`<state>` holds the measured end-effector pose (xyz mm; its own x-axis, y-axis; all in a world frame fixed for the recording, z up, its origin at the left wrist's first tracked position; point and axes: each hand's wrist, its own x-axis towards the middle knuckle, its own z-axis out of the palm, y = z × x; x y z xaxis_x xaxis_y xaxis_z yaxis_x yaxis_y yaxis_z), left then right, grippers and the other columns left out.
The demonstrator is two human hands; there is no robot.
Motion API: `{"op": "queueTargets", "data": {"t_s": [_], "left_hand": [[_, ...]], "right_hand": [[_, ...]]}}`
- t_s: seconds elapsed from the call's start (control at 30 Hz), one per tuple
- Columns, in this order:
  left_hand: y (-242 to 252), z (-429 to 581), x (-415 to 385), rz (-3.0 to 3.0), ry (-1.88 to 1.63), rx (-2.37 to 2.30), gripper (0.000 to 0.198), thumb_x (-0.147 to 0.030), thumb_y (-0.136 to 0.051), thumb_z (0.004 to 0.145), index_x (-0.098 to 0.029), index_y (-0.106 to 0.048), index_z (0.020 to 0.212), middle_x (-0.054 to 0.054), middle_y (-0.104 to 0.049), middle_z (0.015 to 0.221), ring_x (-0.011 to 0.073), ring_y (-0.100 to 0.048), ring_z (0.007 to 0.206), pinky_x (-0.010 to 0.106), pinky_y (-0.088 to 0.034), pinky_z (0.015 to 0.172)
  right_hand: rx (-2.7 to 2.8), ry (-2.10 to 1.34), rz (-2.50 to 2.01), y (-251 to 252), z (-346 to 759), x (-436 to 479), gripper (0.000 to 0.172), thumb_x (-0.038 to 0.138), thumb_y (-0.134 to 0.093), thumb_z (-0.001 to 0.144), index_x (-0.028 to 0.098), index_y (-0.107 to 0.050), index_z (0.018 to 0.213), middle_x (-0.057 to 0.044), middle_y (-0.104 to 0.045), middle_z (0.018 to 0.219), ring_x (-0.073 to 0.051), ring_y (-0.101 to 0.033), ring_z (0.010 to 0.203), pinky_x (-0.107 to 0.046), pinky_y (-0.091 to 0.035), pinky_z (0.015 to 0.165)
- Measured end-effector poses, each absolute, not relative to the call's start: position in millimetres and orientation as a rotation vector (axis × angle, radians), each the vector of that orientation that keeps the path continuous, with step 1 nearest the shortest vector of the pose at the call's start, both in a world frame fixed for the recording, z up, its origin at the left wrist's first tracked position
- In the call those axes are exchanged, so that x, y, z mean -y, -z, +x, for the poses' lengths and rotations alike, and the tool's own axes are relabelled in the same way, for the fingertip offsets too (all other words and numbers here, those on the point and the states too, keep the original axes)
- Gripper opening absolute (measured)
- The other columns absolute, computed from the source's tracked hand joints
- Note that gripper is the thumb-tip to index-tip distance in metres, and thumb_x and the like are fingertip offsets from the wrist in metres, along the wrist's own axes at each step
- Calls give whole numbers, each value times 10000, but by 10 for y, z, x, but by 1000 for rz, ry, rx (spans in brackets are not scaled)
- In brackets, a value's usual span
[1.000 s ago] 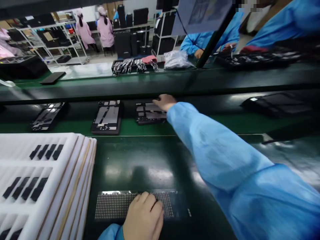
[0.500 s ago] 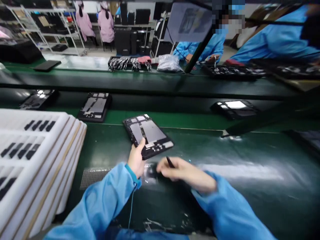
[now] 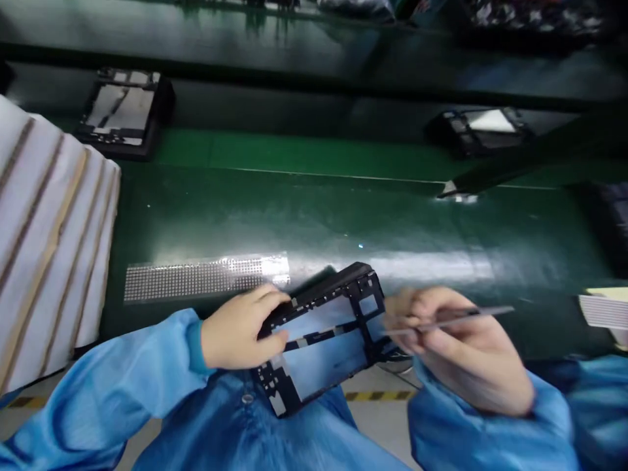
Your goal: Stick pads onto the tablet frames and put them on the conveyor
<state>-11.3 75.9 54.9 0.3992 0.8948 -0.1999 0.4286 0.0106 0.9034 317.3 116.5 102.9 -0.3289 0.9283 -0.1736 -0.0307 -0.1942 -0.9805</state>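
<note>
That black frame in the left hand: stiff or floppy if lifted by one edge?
Probably stiff: the frame looks flat though the left hand grips only one side. Likely light: one hand props it up. Thin bars may bend under the right hand's tool.

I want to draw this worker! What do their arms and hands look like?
Both arms wear loose, light blue coat sleeves, left sleeve and right sleeve alike, gathered at the wrists. The left hand and right hand are bare, without gloves.

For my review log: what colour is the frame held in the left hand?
Black frame, head view.
</note>
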Motion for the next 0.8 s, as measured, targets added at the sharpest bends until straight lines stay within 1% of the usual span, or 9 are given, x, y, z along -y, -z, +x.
{"op": "queueTargets", "data": {"t_s": [0.03,0.07,0.13,0.2,0.3,0.4,0.5,0.6,0.8], "left_hand": [[-565,-175,-801,1795,-581,-1296,485,-402,-754,955,-186,-819,1385,185,-829,1351,354,-807,1184,501,-701,952],[-566,-253,-862,1994,-599,-1389,479,-410,-717,1015,-170,-801,1420,201,-810,1356,366,-792,1211,504,-692,950],[-508,-438,-1030,2337,-556,-1507,378,-384,-589,1136,-178,-807,1366,157,-821,1198,321,-802,1063,435,-649,811],[-377,-608,-1209,2479,-410,-1481,337,-351,-519,1189,-221,-823,1254,83,-829,1051,251,-775,844,376,-542,660],[-179,-740,-1372,2489,-199,-1442,335,-341,-501,1201,-245,-823,1201,42,-864,1023,223,-759,751,370,-408,580],[-130,-729,-1390,2422,-94,-1430,353,-359,-479,1211,-263,-817,1242,28,-889,1065,226,-784,792,375,-370,587],[-188,-682,-1377,2365,-33,-1444,390,-379,-446,1215,-285,-818,1287,24,-894,1101,221,-797,831,360,-357,608],[-231,-665,-1388,2338,18,-1456,421,-399,-421,1213,-301,-819,1308,21,-893,1134,219,-803,857,337,-357,631],[-246,-660,-1397,2280,1,-1488,393,-420,-457,1189,-303,-821,1275,36,-864,1088,222,-790,845,322,-440,701]], "right_hand": [[1396,-1612,-1014,-984,2985,-1302,177,510,-1022,958,377,-922,1022,-46,-796,880,-201,-724,697,-326,-614,578],[1494,-1605,-966,-925,2799,-1443,176,494,-1008,985,356,-921,1051,-48,-835,968,-212,-784,809,-335,-675,678],[1673,-1611,-988,-767,2459,-1723,206,488,-949,1051,301,-896,1122,-72,-879,1134,-248,-845,1049,-397,-733,930],[1829,-1592,-1013,-572,2191,-1967,268,509,-890,1095,259,-843,1182,-90,-885,1187,-266,-852,1121,-443,-719,1054],[2007,-1512,-948,-305,1972,-2206,313,537,-826,1128,238,-786,1210,-102,-883,1205,-268,-854,1103,-451,-711,1057],[2071,-1550,-881,-196,1941,-2281,285,509,-786,1159,228,-789,1205,-110,-887,1223,-265,-860,1135,-436,-708,1062],[2045,-1608,-883,-220,1973,-2273,258,477,-804,1160,225,-798,1218,-103,-888,1239,-259,-862,1172,-423,-709,1084],[2029,-1622,-907,-262,1979,-2258,287,508,-813,1155,231,-803,1228,-95,-887,1249,-263,-863,1172,-427,-717,1078],[2063,-1593,-935,-288,1962,-2237,348,583,-816,1141,240,-813,1199,-85,-881,1228,-263,-857,1150,-419,-718,1065]]}}
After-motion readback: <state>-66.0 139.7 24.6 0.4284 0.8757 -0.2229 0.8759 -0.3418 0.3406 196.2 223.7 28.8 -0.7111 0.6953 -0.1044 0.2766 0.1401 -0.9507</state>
